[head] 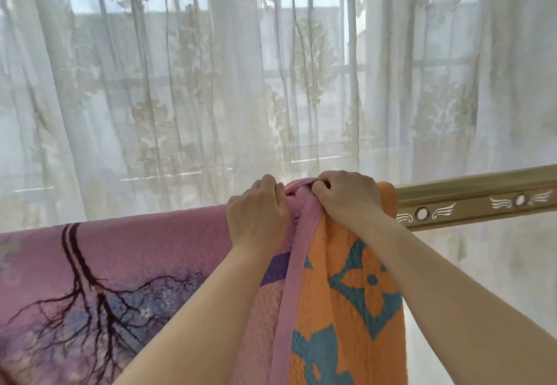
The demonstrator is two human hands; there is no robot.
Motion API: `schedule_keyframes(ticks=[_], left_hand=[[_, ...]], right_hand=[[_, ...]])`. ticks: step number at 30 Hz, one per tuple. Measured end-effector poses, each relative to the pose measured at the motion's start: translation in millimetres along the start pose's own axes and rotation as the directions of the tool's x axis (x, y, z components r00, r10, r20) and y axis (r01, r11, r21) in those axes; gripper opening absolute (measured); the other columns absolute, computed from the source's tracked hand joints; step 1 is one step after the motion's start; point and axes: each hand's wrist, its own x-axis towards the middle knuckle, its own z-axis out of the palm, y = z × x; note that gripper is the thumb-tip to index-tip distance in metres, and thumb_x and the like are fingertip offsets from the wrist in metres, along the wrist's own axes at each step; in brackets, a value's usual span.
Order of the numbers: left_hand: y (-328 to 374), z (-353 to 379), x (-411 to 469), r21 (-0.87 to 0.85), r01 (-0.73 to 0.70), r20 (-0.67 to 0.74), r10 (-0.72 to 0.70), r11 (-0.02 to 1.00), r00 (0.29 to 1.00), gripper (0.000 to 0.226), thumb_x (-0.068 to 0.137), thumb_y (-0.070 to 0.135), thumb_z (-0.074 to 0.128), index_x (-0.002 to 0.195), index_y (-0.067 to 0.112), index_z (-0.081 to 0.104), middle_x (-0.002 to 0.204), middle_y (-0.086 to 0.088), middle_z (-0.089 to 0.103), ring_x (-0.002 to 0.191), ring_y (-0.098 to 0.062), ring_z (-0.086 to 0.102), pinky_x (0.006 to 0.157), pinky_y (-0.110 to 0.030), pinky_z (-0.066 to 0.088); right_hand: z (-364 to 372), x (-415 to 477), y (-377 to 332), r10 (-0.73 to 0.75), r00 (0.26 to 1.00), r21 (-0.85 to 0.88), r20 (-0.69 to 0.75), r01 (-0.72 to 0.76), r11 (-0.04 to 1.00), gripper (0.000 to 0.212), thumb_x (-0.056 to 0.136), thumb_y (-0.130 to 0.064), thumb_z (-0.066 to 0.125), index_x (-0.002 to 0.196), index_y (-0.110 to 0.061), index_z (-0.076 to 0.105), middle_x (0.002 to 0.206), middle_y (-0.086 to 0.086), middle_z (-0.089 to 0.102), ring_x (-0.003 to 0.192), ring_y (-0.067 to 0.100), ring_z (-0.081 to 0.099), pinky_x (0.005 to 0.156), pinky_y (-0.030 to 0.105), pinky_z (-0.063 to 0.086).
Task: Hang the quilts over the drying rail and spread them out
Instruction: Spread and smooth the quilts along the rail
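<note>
A pink quilt printed with dark tree branches hangs spread over the drying rail at the left. Beside it, an orange quilt with teal flower shapes and a pink border hangs bunched over the rail. My left hand grips the fabric at the rail's top, where the two quilts meet. My right hand pinches the orange quilt's pink border on top of the rail. The gold drying rail, with round holes and wing marks, shows bare to the right.
Sheer white patterned curtains hang close behind the rail across a bright window. A pale floor shows below the bare rail at the right.
</note>
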Motion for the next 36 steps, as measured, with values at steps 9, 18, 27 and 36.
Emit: schedule_keyframes(ticks=[9,18,27,36], left_hand=[[4.7,6.8,10.3,0.092,0.054,0.054,-0.059,0.994,0.997,0.032,0.099,0.031,0.038,0.070,0.017,0.041,0.048,0.009,0.033,0.047,-0.022,0.039,0.057,-0.031,0.026],[-5.1,10.6,16.2,0.152,0.174,0.043,-0.182,0.973,0.982,0.031,0.095,0.029,0.043,0.071,0.012,0.050,0.052,0.003,0.043,0.053,-0.026,0.044,0.053,-0.031,0.028],[64.1,24.5,27.7,0.053,0.049,0.114,-0.055,0.997,0.992,0.033,0.100,0.028,0.036,0.078,0.011,0.052,0.061,0.000,0.044,0.061,-0.024,0.044,0.062,-0.034,0.032],[83.0,47.7,20.5,-0.052,0.246,-0.030,-0.247,0.968,0.968,0.044,0.102,0.037,0.026,0.067,0.017,0.044,0.057,0.004,0.046,0.056,-0.019,0.043,0.056,-0.033,0.029]], right_hand=[[-35.8,25.6,81.5,0.310,0.950,0.102,-0.049,-0.304,0.947,0.039,0.094,-0.038,0.034,0.100,-0.019,0.068,0.103,0.010,0.066,0.097,0.033,0.057,0.089,0.041,0.041],[-51.2,38.2,157.9,0.301,0.947,-0.124,0.116,-0.287,0.950,0.030,0.095,-0.041,0.035,0.101,-0.026,0.060,0.109,0.006,0.063,0.104,0.030,0.055,0.088,0.040,0.032],[-43.2,41.0,158.0,0.213,0.971,-0.119,0.108,-0.200,0.973,0.035,0.092,-0.049,0.034,0.069,-0.026,0.048,0.079,-0.001,0.058,0.084,0.026,0.054,0.087,0.042,0.030],[-42.5,40.0,169.4,0.129,0.990,-0.027,0.052,-0.128,0.991,0.033,0.091,-0.039,0.037,0.066,-0.026,0.052,0.070,-0.005,0.058,0.078,0.023,0.055,0.085,0.042,0.031]])
